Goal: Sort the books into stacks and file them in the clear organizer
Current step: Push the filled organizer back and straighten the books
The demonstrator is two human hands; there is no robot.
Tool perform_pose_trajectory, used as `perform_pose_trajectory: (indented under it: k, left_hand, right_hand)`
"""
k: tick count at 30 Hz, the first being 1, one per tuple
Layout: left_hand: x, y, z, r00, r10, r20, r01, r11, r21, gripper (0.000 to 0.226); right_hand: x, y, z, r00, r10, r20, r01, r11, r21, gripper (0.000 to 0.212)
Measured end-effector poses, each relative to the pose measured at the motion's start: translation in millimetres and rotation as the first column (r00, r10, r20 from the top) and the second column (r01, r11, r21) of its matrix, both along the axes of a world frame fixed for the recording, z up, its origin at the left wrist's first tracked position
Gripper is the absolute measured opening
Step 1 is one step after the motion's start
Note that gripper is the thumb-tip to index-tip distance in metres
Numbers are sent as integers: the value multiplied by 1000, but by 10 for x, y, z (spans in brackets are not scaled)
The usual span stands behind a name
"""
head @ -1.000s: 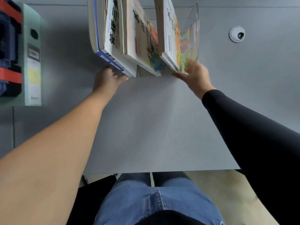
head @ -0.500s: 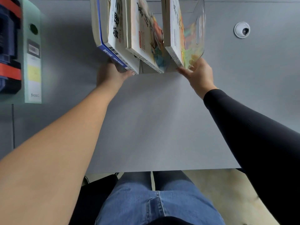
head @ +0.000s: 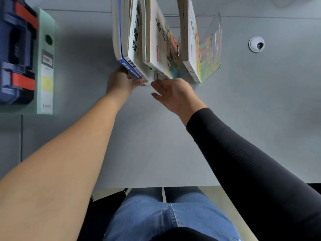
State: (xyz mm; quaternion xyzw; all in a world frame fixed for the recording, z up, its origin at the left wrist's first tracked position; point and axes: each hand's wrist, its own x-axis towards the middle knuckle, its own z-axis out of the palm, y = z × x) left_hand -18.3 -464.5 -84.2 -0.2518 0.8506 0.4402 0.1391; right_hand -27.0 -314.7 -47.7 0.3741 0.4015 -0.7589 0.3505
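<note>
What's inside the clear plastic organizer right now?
The clear plastic organizer holds three upright groups of books, leaning left. Its floor and dividers are mostly covered by them.

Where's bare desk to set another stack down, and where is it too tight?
Free: the wide grey desk between the forearms, from the hands back to the near edge, and the strip between the organizer and the round white puck. Crowded: right in front of the books, where the left hand and right hand meet.

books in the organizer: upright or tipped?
Upright on edge, leaning slightly. Three groups of books stand side by side in the clear organizer, none lying flat; the left hand steadies the leftmost.
</note>
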Motion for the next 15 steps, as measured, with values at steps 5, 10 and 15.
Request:
perform_pose_trajectory:
  k: [5,10,15]
  left_hand:
    - [12,19,28,1000,21,-10,-21,999,37,52]
    - [18,30,44,998,48,-34,-46,996,75,51]
    - [2,51,51,999,-28,-24,27,1000,-11,54]
  right_hand:
    - [-85,-20,48,1000,17,23,-18,1000,23,18]
    - [-203,-123,100,997,65,33,-69,987,143,19]
    - [-227,-177,161,989,143,36,-148,953,264,23]
